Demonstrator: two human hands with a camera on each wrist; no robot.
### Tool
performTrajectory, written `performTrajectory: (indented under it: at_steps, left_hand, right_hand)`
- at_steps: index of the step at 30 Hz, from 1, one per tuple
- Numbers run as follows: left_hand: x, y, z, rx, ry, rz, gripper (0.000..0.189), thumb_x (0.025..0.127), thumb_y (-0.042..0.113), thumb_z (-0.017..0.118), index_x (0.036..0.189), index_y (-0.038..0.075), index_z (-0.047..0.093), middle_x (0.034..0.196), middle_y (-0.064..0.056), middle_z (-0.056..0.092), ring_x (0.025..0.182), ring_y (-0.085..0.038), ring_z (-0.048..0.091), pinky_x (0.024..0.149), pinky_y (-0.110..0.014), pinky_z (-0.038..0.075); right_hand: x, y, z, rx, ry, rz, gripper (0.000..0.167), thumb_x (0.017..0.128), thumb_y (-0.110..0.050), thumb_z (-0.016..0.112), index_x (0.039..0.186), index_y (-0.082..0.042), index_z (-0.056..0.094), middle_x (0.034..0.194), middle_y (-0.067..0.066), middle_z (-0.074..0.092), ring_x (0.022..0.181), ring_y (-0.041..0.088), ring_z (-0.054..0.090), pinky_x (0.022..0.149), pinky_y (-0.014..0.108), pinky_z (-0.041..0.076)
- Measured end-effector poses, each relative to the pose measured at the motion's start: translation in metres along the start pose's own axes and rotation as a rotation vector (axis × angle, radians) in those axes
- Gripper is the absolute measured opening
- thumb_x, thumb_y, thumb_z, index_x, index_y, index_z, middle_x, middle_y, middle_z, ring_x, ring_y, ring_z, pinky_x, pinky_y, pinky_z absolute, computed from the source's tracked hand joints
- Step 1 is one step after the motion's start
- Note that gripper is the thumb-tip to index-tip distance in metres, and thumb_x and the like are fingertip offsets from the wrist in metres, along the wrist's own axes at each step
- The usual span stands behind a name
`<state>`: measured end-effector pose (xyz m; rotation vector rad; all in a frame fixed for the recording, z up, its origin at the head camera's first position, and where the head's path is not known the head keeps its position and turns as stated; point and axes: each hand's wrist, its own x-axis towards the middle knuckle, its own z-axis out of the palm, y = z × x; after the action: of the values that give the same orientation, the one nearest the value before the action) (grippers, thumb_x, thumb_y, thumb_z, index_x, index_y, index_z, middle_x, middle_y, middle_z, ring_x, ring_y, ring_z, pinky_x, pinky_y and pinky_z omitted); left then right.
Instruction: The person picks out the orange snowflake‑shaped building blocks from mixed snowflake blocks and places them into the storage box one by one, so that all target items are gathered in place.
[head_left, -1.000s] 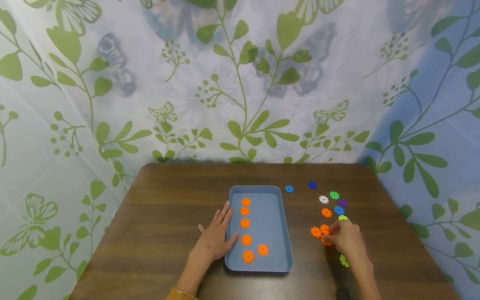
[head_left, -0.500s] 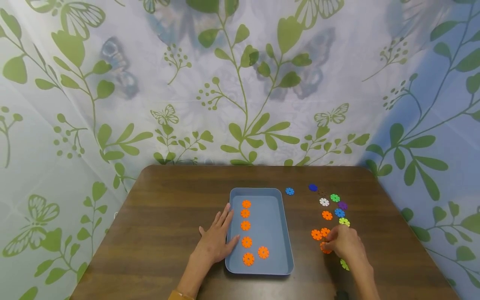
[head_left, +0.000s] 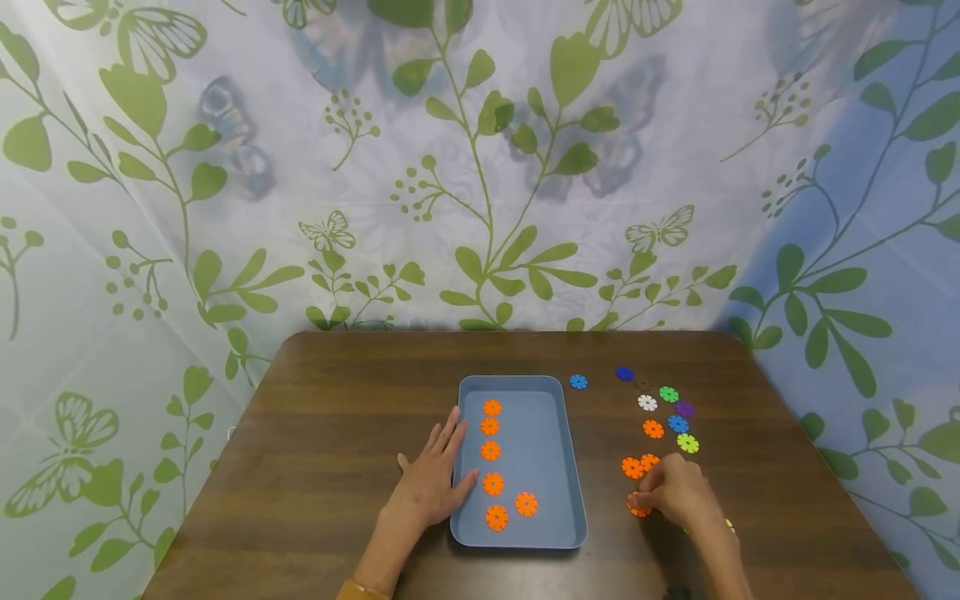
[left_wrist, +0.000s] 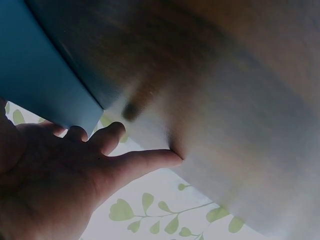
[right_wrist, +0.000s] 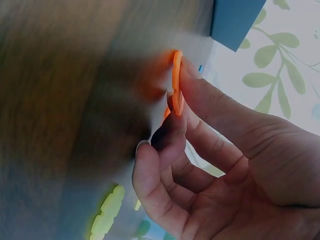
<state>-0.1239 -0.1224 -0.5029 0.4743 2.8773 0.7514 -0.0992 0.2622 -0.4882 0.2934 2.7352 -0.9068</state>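
Note:
My right hand [head_left: 678, 490] pinches an orange notched disc [head_left: 639, 506] between thumb and fingers, right of the tray. The right wrist view shows this orange disc [right_wrist: 177, 82] edge-on, close over the table. Just beyond the fingers lie two more orange discs [head_left: 632, 468]. My left hand [head_left: 433, 483] rests with its fingers spread on the left rim of the blue-grey tray [head_left: 543, 467]; in the left wrist view the hand [left_wrist: 65, 175] touches the tray's side. Inside the tray, several orange discs [head_left: 492, 483] form a column along the left, with one orange disc [head_left: 527, 504] beside it.
Farther back on the right lie a white disc [head_left: 647, 403], a green disc [head_left: 669, 394], a purple disc [head_left: 684, 409], a blue disc [head_left: 678, 424] and a yellow-green disc [head_left: 687, 443]. Another blue disc [head_left: 578, 382] is near the tray's back corner. A patterned cloth [head_left: 480, 167] hangs behind the table.
My right hand has drawn an orange disc slightly toward me and to the left, away from the other orange discs. My left hand stays on the tray rim.

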Motion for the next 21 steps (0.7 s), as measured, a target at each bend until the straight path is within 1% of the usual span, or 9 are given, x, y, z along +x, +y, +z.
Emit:
performTrajectory:
  at_steps: [7,11,15,18,21]
  left_hand:
    - [0.0,0.001,-0.001,-0.001,0.002,-0.005,0.081,0.103,0.041,0.069,0.17,0.011,0.034,0.181,-0.004,0.017,0.162,-0.04,0.03,0.102,-0.096,0.02]
    - [0.0,0.001,-0.001,0.003,0.005,-0.001,0.081,0.103,0.04,0.069,0.17,0.01,0.035,0.181,-0.005,0.018,0.161,-0.04,0.03,0.101,-0.096,0.02]
    - [0.0,0.0,0.0,0.003,0.008,0.001,0.081,0.103,0.041,0.07,0.169,0.01,0.035,0.181,-0.004,0.018,0.161,-0.04,0.03,0.101,-0.096,0.02]
    - [0.0,-0.001,0.0,0.003,0.009,0.004,0.08,0.103,0.04,0.07,0.169,0.01,0.035,0.181,-0.004,0.018,0.161,-0.04,0.031,0.101,-0.097,0.02]
    - [0.0,-0.001,0.0,0.002,0.01,0.006,0.08,0.103,0.04,0.07,0.169,0.01,0.036,0.181,-0.005,0.019,0.161,-0.04,0.031,0.1,-0.097,0.02]
  right_hand:
    - [-0.002,-0.001,-0.001,0.008,0.015,-0.017,0.029,0.081,-0.018,0.096,0.07,-0.01,0.07,0.072,-0.001,0.063,0.069,0.02,0.054,0.061,0.034,0.04]
    - [-0.003,-0.003,-0.004,0.039,0.03,-0.017,0.025,0.082,-0.015,0.095,0.071,-0.01,0.073,0.072,-0.001,0.067,0.067,0.019,0.059,0.06,0.035,0.046]
    - [-0.005,-0.007,-0.007,0.073,0.05,-0.032,0.016,0.086,-0.009,0.091,0.077,-0.008,0.077,0.071,0.0,0.071,0.065,0.019,0.064,0.06,0.036,0.052]
    - [-0.005,-0.012,-0.009,0.096,0.076,-0.074,0.01,0.087,-0.006,0.089,0.083,-0.005,0.08,0.076,0.001,0.073,0.065,0.018,0.066,0.061,0.035,0.057]
    - [-0.006,-0.019,-0.012,0.129,0.111,-0.137,0.006,0.088,-0.003,0.087,0.088,-0.004,0.081,0.082,0.003,0.076,0.068,0.018,0.068,0.062,0.033,0.058]
